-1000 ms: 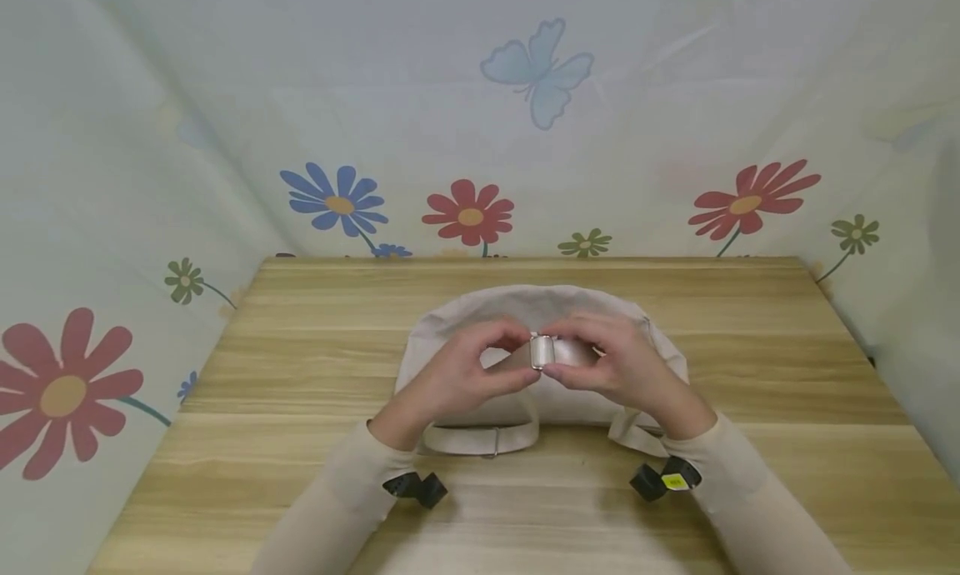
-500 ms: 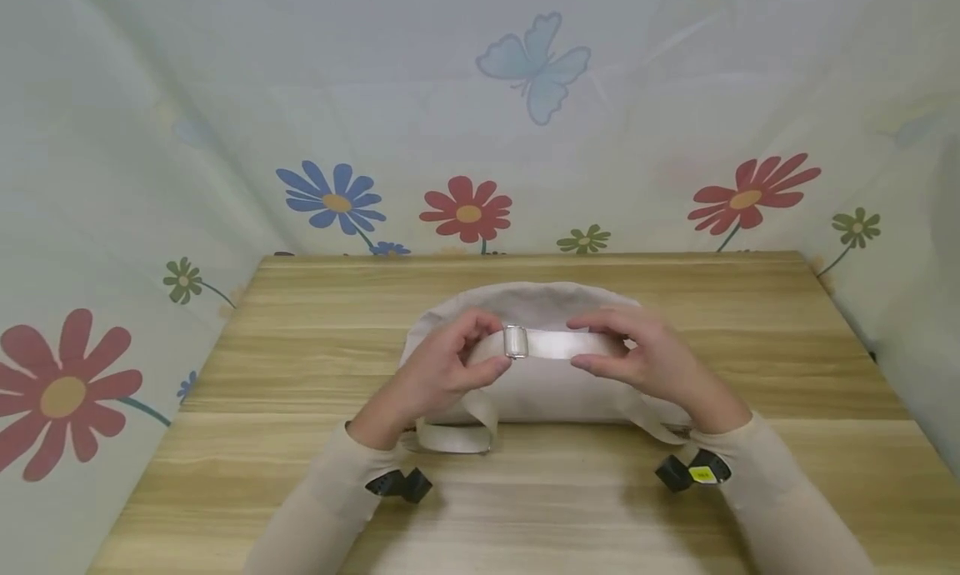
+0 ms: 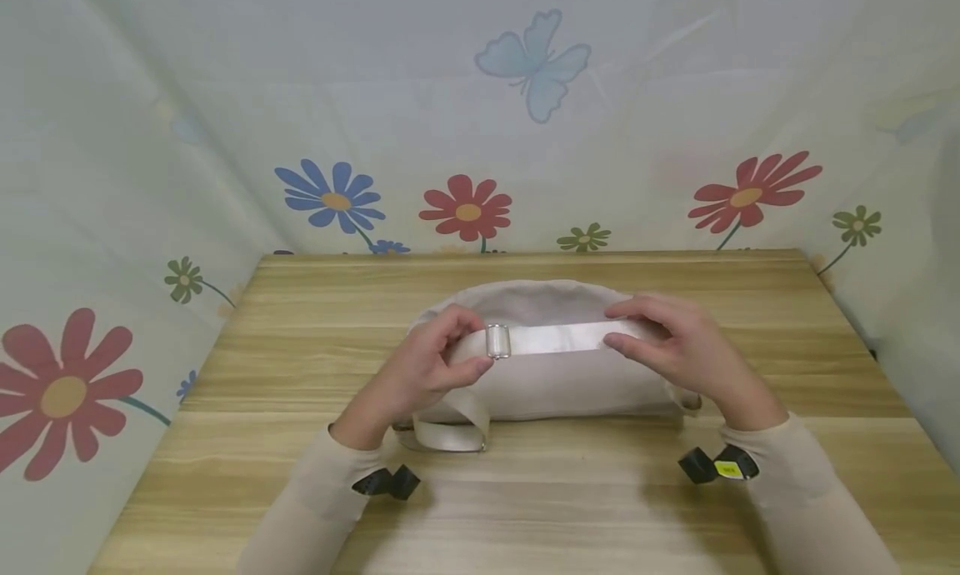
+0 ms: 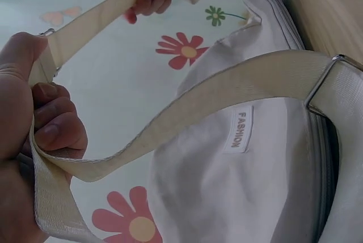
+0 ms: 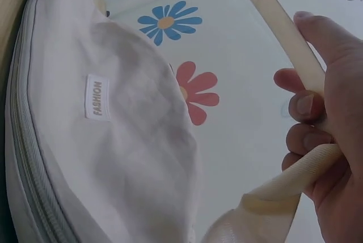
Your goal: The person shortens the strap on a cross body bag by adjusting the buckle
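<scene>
A pale beige fabric bag lies on the wooden table, a small label reading FASHION on its side. Its strap is stretched level above the bag between both hands. My left hand pinches the strap right beside a metal slider buckle. At the other end my right hand grips the strap, thumb below and fingers above. Below the left hand hangs a loop of strap. In the left wrist view a second metal ring sits on the strap near the bag's zipper.
The wooden table extends around the bag on every side. Behind it hangs a pale curtain printed with flowers and a butterfly. Each wrist wears a small black camera.
The hands have moved apart: the right one slid to the right along the strap, the left one moved left with the buckle. A longer stretch of strap now shows between them.
</scene>
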A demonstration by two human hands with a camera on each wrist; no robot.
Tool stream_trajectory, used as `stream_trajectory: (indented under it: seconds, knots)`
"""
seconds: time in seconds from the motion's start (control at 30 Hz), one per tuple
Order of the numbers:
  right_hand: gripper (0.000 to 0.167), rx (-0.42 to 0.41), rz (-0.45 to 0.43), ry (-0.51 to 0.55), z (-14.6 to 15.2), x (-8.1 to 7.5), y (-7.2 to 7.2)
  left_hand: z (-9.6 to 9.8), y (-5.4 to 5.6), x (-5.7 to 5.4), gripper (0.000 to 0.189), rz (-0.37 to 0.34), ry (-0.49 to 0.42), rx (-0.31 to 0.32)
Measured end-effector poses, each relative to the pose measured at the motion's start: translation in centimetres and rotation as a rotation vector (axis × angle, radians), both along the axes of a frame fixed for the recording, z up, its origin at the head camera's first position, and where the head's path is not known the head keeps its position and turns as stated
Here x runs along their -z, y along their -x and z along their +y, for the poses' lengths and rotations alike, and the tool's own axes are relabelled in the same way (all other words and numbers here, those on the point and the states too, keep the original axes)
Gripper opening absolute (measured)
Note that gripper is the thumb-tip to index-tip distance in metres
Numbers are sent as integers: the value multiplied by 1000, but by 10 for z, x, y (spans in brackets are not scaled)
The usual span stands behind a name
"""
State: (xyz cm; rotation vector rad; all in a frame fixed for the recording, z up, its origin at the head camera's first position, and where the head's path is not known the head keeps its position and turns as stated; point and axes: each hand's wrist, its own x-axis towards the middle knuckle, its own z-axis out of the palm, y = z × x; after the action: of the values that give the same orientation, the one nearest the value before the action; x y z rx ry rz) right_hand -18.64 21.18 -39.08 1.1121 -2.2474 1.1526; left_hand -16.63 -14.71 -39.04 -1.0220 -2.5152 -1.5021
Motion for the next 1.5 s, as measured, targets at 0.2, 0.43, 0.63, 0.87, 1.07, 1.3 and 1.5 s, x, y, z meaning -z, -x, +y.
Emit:
stream_trajectory:
  seconds: [0.2,0.43,0.63,0.87,1.07,1.3,1.5]
  knots:
    - [21,45,10,30,3,-1,0,-2,1,1,28,14,2,-1]
    - [24,7,-68,67,-2,-7,-1,3,4,1,29,17,-50,2]
    - [39,-40,-132,23,-14,-7,-2,12,7,7,31,41,-100,37]
    - [46,-82,-167,-28,-24,-7,-3,22,6,9,36,50,-97,28]
    - [40,-119,-147,-39,-33,-9,-4,25,5,10,39,72,-70,22]
    - [41,-121,-162,-71,-39,-6,-6,25,6,16,42,120,-73,50]
    - [33,-133,-158,-20,-43,2,-8,25,9,21,63,177,-55,67]
